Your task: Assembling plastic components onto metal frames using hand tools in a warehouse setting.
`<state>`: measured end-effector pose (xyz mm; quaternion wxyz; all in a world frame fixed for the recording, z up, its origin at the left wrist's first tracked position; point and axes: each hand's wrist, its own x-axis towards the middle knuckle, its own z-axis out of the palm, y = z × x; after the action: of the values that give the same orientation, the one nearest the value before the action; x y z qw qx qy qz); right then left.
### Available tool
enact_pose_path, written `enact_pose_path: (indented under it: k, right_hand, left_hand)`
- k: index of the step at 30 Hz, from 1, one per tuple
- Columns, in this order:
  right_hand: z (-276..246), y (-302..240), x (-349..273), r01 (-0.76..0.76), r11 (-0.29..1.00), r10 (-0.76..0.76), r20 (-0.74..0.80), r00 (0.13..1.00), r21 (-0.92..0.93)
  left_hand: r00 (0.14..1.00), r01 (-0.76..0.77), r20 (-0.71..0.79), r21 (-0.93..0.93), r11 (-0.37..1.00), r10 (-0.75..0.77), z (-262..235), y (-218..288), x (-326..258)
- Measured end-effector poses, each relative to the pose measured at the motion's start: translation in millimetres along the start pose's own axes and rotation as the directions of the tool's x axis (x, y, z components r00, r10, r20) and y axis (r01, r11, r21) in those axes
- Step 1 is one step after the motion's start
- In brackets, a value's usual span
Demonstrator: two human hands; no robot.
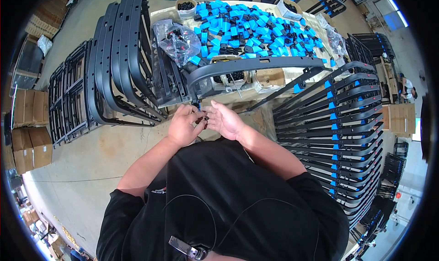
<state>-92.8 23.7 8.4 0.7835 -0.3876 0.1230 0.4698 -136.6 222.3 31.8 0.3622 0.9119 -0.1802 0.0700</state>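
My left hand (pixel 184 125) and my right hand (pixel 225 120) meet just below the table's front edge, fingers pinched around small black parts (pixel 202 120) held between them. Right above the hands a blue clip (pixel 198 105) sits on the end of a curved black frame (pixel 249 64) that lies across the table. Which hand bears the small parts I cannot tell exactly; both touch them.
A heap of blue and black clips (pixel 249 30) covers the table, with a clear bag of black parts (pixel 176 40) and small boxes (pixel 186 7) beside it. Bare black frames (pixel 120 60) lean at left. Frames with blue clips (pixel 340 124) are stacked at right. Cardboard boxes (pixel 28 142) stand far left.
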Motion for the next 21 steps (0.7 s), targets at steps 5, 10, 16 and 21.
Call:
enact_pose_path:
  k: [5, 10, 16, 21]
  right_hand:
    - [2, 2, -1, 0.013, 0.996, -0.016, 0.027, 1.000, 0.091]
    - [-15, 5, 0, 0.062, 0.996, -0.063, -0.012, 0.998, -0.071]
    - [-26, 9, 14, 0.012, 0.999, -0.007, 0.126, 0.992, -0.037]
    - [-25, 0, 41, 0.103, 0.945, -0.153, -0.141, 0.978, -0.309]
  left_hand:
    - [0.998, -0.062, 0.000, -0.047, 0.997, 0.062, 2, -2, 2]
    - [0.999, 0.037, -0.032, -0.184, 0.982, -0.043, 4, -7, 0]
    - [0.992, 0.119, -0.017, -0.281, 0.952, -0.129, 8, -10, -3]
    - [0.878, 0.468, -0.062, -0.098, 0.878, -0.475, 12, -18, 3]
